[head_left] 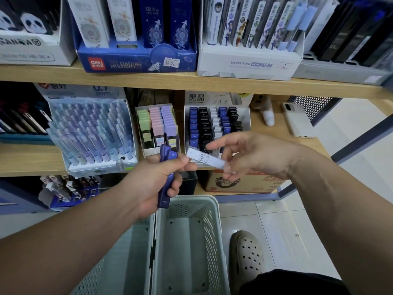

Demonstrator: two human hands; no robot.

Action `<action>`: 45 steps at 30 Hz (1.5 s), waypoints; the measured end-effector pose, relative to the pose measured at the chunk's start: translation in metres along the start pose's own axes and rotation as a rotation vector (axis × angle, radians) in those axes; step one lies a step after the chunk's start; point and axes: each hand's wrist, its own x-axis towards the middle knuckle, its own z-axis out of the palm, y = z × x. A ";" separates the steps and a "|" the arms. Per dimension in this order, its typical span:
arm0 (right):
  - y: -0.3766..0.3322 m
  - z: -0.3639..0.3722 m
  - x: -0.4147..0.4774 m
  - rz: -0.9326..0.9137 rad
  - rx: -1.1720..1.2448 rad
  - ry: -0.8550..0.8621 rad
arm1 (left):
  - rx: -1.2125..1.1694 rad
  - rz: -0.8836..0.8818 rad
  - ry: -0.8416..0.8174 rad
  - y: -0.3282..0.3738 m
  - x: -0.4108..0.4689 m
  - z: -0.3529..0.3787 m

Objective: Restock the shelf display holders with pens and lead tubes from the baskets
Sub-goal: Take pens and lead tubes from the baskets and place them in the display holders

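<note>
The left grip (pixel 156 182) was closed round a small bundle of blue tubes (pixel 169 156), fingers curled about their middle, with both ends sticking out above and below the fist. The right grip (pixel 253 156) pinched one white tube (pixel 204 159), marked HB 0.5, between thumb and fingertips at its right end. Its other fingers were loosely spread. The white tube lay nearly level, and its free end pointed at the left thumb. I could not tell whether the two touched.

Both grips hovered in front of the middle shelf (pixel 265 133), just below a holder (pixel 219 100) with rows of blue, black and white tubes standing in it. Left of it stood a pastel holder (pixel 157 126) and a pen holder (pixel 93 128), both well filled. A phone (pixel 297 121) lay on the shelf to the right.

On the floor below stood two pale perforated baskets side by side. The right basket (pixel 191 198) showed a bare bottom, and the left basket (pixel 119 269) was mostly hidden by the forearm. A shoe (pixel 246 258) stood beside them.
</note>
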 end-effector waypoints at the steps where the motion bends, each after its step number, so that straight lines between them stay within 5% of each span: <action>1: -0.001 0.006 0.000 -0.015 -0.054 -0.043 | 0.013 0.016 -0.005 0.000 0.000 0.001; 9: -0.010 0.023 0.006 -0.125 -0.186 -0.199 | 0.090 -0.066 -0.044 -0.007 -0.004 0.009; 15: 0.001 -0.012 -0.004 -0.116 -0.012 0.145 | -0.038 -0.221 -0.040 -0.002 -0.001 0.001; 23: 0.022 -0.024 0.004 -0.187 -0.182 0.713 | 0.037 -0.213 -0.019 -0.003 0.000 0.001; 33: 0.033 -0.041 0.003 -0.202 -0.372 0.869 | 0.044 -0.168 0.013 -0.005 0.001 0.000; 38: 0.040 -0.039 0.007 -0.252 -0.496 0.802 | 0.091 -0.117 -0.004 -0.006 0.001 -0.002; 45: 0.048 -0.057 0.004 -0.219 -0.612 0.987 | 0.082 -0.107 -0.001 -0.004 0.000 -0.003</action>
